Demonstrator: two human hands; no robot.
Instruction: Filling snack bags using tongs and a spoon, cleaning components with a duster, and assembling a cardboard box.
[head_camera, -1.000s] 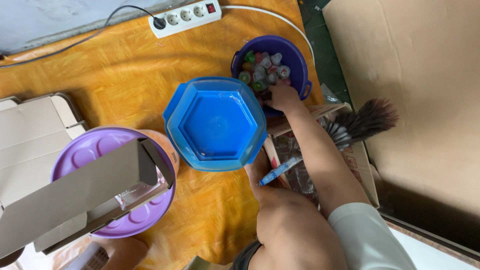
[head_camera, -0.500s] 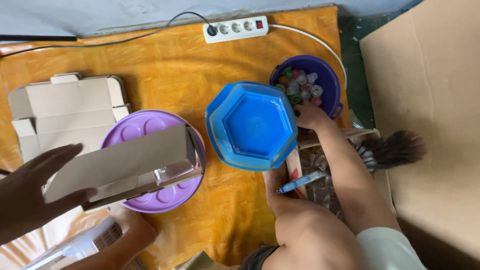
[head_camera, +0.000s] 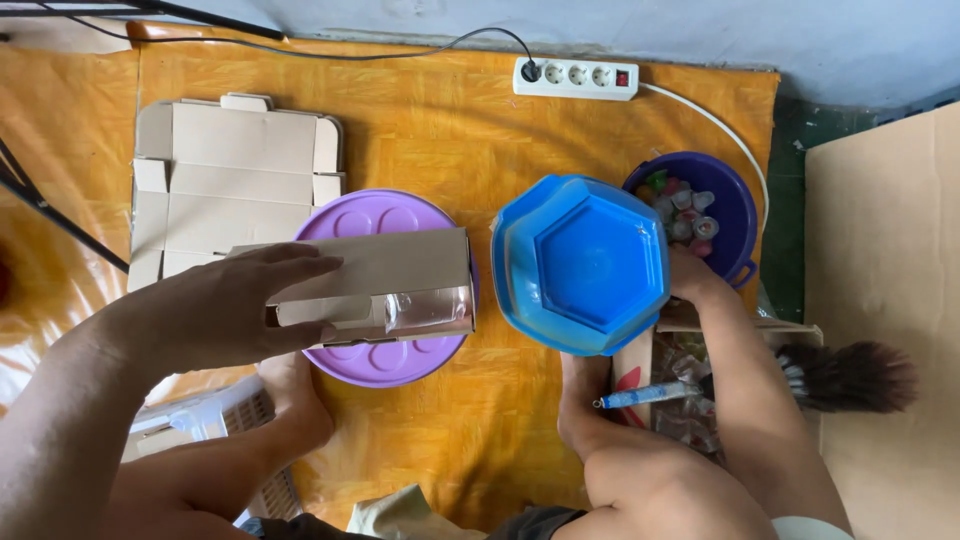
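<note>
A: Left hand (head_camera: 225, 310)?
B: Fingers (head_camera: 300, 268) curled around one end of a small cardboard box with a clear window (head_camera: 385, 290), thumb under, the rest laid over its top face. A firm hold. The box hangs level, straight out from the fingertips, above a round purple tray (head_camera: 375, 215).

A: Right hand (head_camera: 690, 280)?
B: Reaches into the dark purple bowl (head_camera: 735, 200). Its fingertips are hidden behind the rim of the blue hexagonal basin (head_camera: 585, 265), so I cannot tell how far they are spread or whether they hold anything. The small coloured pieces (head_camera: 680, 210) in the bowl lie just beyond where the fingers vanish.

A: Around them?
B: A flattened cardboard carton (head_camera: 230, 170) beyond the left fingers, on the orange mat (head_camera: 450, 130). A white power strip (head_camera: 577, 78) at the mat's far edge. A blue pen (head_camera: 645, 396) and a dark feather duster (head_camera: 850, 375) back near the right forearm. Bare knees below both arms.
</note>
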